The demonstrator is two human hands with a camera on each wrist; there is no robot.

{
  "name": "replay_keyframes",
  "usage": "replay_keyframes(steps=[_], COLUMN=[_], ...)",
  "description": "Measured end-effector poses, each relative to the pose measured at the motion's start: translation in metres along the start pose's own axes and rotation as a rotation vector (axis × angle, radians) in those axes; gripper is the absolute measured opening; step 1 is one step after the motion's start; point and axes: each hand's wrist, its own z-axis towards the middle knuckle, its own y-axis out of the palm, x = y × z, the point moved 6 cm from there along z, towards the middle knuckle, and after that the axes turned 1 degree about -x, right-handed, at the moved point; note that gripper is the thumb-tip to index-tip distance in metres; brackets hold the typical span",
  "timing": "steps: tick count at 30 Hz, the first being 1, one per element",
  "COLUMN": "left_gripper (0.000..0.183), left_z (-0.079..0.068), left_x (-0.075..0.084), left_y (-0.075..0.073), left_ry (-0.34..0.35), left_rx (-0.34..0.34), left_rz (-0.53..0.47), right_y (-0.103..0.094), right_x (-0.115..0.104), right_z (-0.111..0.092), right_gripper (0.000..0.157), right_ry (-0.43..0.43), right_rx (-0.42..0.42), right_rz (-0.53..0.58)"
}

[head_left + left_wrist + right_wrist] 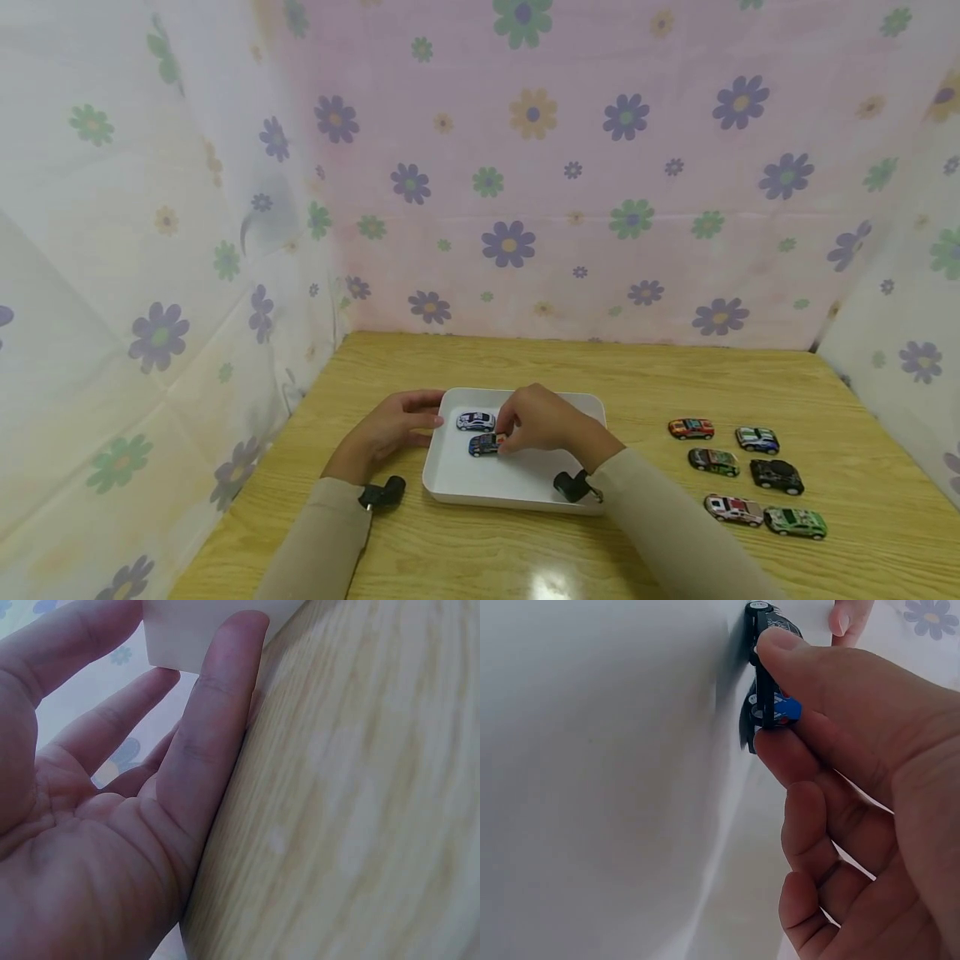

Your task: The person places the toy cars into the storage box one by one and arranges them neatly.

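Observation:
A shallow white tray [517, 483] lies on the wooden table. At its left side, my left hand [393, 423] touches the wall with fairly straight fingers; the left wrist view shows these fingers [214, 705] against the pale tray wall [195, 634]. Over the tray, my right hand [543, 421] pinches a dark blue toy car [483, 444] between thumb and fingers, and the hand covers its right end. That car [784, 709] is low at the tray floor in the right wrist view. Just behind it sits a white toy car [476, 422] with dark markings.
Several toy cars stand right of the tray: a red one [691, 428], a white-and-blue one [757, 439], a dark green one [713, 462], a black one [777, 476], a white-and-red one [733, 509] and a green one [796, 522]. Flowered cloth [510, 192] encloses the table.

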Motion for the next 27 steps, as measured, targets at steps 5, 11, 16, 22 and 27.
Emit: replay_keyframes(steps=[5, 11, 16, 22, 27], left_gripper=[0.053, 0.054, 0.055, 0.058, 0.058], left_z=[0.001, 0.002, 0.002, 0.001, 0.001], left_x=[-0.002, -0.002, -0.001, 0.0, 0.0], left_y=[-0.001, -0.001, -0.001, -0.001, -0.002], left_ry=[-0.01, -0.004, -0.003, -0.001, -0.006], left_rx=[0.005, 0.0, -0.002, -0.003, -0.001], left_rz=[-0.008, -0.008, -0.004, 0.001, 0.0], right_y=[0.004, 0.008, 0.011, 0.013, 0.016], right_x=[-0.002, -0.003, -0.003, -0.003, -0.004], right_z=[0.005, 0.01, 0.014, 0.017, 0.019], right_gripper=[0.015, 0.017, 0.017, 0.018, 0.019], right_ry=[0.027, 0.046, 0.05, 0.065, 0.08], right_rx=[-0.003, -0.004, 0.0, 0.003, 0.0], right_rz=[-0.006, -0.008, -0.01, -0.008, 0.0])
